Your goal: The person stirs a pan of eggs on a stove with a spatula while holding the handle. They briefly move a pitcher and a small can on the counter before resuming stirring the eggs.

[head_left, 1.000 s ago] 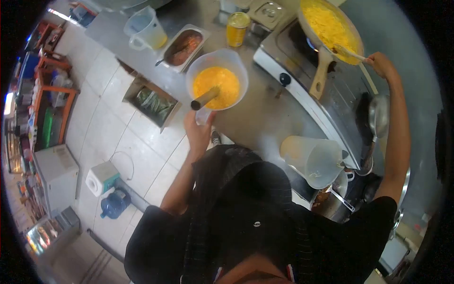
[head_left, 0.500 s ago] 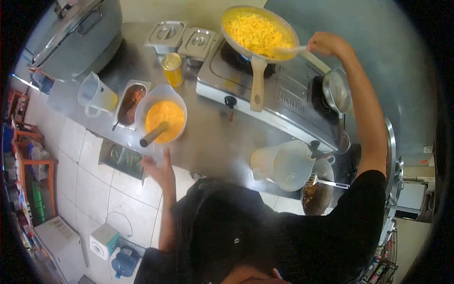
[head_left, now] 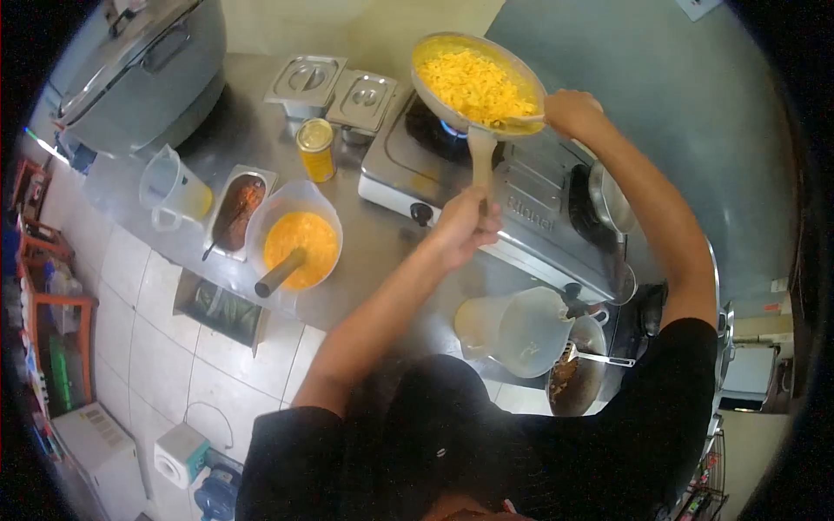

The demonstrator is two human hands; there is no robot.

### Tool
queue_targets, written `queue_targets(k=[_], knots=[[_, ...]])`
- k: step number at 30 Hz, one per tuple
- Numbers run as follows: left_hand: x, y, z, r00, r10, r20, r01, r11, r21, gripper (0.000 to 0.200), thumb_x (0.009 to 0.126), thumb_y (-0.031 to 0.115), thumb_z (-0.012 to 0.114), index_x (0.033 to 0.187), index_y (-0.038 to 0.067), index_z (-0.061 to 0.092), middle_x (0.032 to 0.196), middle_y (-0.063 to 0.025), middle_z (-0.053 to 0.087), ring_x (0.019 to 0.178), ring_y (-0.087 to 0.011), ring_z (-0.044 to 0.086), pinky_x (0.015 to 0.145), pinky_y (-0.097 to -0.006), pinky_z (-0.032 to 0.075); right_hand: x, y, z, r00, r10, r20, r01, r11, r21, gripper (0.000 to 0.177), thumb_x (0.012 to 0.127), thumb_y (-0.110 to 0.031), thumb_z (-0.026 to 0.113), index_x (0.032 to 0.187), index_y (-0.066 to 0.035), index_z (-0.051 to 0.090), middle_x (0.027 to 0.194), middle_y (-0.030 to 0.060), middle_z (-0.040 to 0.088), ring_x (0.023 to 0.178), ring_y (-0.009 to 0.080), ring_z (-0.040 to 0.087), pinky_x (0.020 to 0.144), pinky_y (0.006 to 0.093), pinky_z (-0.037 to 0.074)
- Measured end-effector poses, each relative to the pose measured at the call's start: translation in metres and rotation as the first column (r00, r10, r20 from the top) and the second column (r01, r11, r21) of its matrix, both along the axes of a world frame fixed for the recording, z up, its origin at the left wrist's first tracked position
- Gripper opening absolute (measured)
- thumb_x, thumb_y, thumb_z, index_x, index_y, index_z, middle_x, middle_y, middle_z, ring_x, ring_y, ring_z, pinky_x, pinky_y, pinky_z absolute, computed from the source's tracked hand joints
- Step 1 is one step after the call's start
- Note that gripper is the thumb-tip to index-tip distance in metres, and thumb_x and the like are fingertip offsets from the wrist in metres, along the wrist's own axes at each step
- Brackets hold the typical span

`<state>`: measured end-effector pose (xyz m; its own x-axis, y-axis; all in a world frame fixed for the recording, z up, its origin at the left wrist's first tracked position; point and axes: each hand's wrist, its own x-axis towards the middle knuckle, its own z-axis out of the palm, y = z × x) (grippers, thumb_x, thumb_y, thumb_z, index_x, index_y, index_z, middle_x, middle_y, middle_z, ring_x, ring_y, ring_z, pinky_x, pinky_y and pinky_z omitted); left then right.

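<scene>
My left hand (head_left: 467, 227) is wrapped round the wooden handle (head_left: 481, 156) of a frying pan (head_left: 532, 82). The pan, full of yellow scrambled egg (head_left: 473, 87), sits over a blue flame on the left burner of a gas stove (head_left: 539, 195). At the pan's right rim my right hand (head_left: 573, 113) grips a spatula (head_left: 524, 119), whose blade reaches into the egg. Left of the stove stands a white jug (head_left: 254, 227) of orange liquid (head_left: 301, 243) with a dark-ended stick handle leaning out of it.
Left on the steel counter (head_left: 373, 269) are a yellow can (head_left: 316, 152), lidded steel containers (head_left: 306, 80), a tray of red food (head_left: 239, 213), a measuring jug (head_left: 174, 191) and a large pot (head_left: 165, 78). Near the front right are an empty-looking jug (head_left: 512, 330) and a pan (head_left: 578, 382).
My left hand has moved up and right from beside the orange-liquid jug and taken hold of the pan handle. The camera view has shifted slightly.
</scene>
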<state>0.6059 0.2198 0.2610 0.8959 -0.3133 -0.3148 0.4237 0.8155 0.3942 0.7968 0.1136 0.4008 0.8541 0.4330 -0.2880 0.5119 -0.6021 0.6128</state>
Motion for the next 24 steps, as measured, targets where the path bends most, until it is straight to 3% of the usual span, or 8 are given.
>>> queue_targets(k=[3,6,12,15,17,20,23,24], knots=[[-0.006,-0.004,0.008,0.999,0.042,-0.012,-0.040,0.991,0.124,0.015,0.095,0.030,0.039,0.093,0.015,0.039,0.071,0.0027,0.042,0.053,-0.0046,0.034,0.042,-0.0192,0.025,0.052,-0.008,-0.028,0.996,-0.050,0.076,0.034,0.978,0.204,0.022,0.080,-0.012,0.050,0.091,-0.003,0.067,0.094,0.0167,0.065,0.086,0.0290,0.064,0.070,0.0410,0.051],[-0.008,0.003,0.005,0.999,-0.029,0.016,0.027,0.992,0.126,0.012,0.095,0.030,0.039,0.092,0.018,0.039,0.071,0.0035,0.042,0.053,-0.0035,0.033,0.041,-0.0179,0.023,0.090,0.015,-0.044,0.996,-0.046,0.080,0.013,0.928,0.373,0.022,0.079,-0.012,0.051,0.092,-0.004,0.067,0.094,0.0169,0.065,0.085,0.0298,0.064,0.068,0.0418,0.051],[-0.010,0.011,0.009,0.998,-0.057,0.002,0.056,0.983,0.177,0.016,0.095,0.028,0.040,0.087,0.015,0.036,0.068,0.0027,0.039,0.051,-0.0042,0.033,0.039,-0.0189,0.024,0.066,0.058,-0.031,0.942,0.337,-0.014,-0.326,0.920,0.217,0.020,0.080,-0.015,0.051,0.088,-0.004,0.066,0.090,0.0153,0.065,0.081,0.0314,0.064,0.067,0.0437,0.051],[-0.013,0.006,0.007,1.000,-0.011,0.007,0.010,0.990,0.140,0.012,0.094,0.029,0.042,0.090,0.018,0.039,0.069,0.0049,0.041,0.050,-0.0024,0.031,0.040,-0.0174,0.022,0.026,0.050,-0.025,0.944,0.313,-0.102,-0.295,0.943,0.156,0.027,0.086,-0.027,0.048,0.089,-0.005,0.063,0.084,0.0168,0.064,0.079,0.0345,0.062,0.067,0.0447,0.049],[-0.015,0.008,0.009,1.000,0.010,-0.008,-0.009,0.990,0.138,0.013,0.094,0.030,0.042,0.089,0.018,0.038,0.069,0.0051,0.041,0.050,-0.0024,0.031,0.040,-0.0173,0.022,0.004,0.032,-0.024,0.949,0.300,-0.097,-0.287,0.950,0.122,0.019,0.080,-0.013,0.051,0.086,-0.004,0.066,0.087,0.0151,0.065,0.080,0.0305,0.064,0.067,0.0420,0.052],[-0.020,0.010,0.008,1.000,0.018,-0.024,-0.014,0.984,0.179,0.014,0.094,0.030,0.042,0.089,0.018,0.038,0.069,0.0053,0.040,0.050,-0.0021,0.031,0.040,-0.0169,0.023,0.002,-0.003,-0.015,0.943,0.320,-0.092,-0.308,0.943,0.125,0.020,0.080,-0.012,0.049,0.088,-0.004,0.067,0.090,0.0146,0.066,0.082,0.0288,0.064,0.067,0.0414,0.052],[-0.018,0.010,0.008,1.000,-0.001,-0.001,0.001,0.979,0.205,0.015,0.094,0.032,0.042,0.089,0.018,0.038,0.069,0.0057,0.040,0.050,-0.0018,0.031,0.039,-0.0166,0.022,0.037,-0.008,-0.026,0.991,0.118,0.069,-0.119,0.993,0.021,0.022,0.081,-0.012,0.049,0.090,-0.004,0.067,0.092,0.0133,0.066,0.084,0.0273,0.065,0.068,0.0412,0.052],[-0.017,0.012,0.007,1.000,-0.011,0.009,0.008,0.977,0.212,0.016,0.094,0.032,0.043,0.089,0.018,0.038,0.069,0.0058,0.040,0.049,-0.0018,0.031,0.039,-0.0164,0.022,0.052,-0.003,-0.032,0.992,0.104,0.075,-0.111,0.989,0.103,0.022,0.081,-0.012,0.049,0.091,-0.005,0.067,0.092,0.0127,0.066,0.084,0.0270,0.065,0.068,0.0412,0.052]])
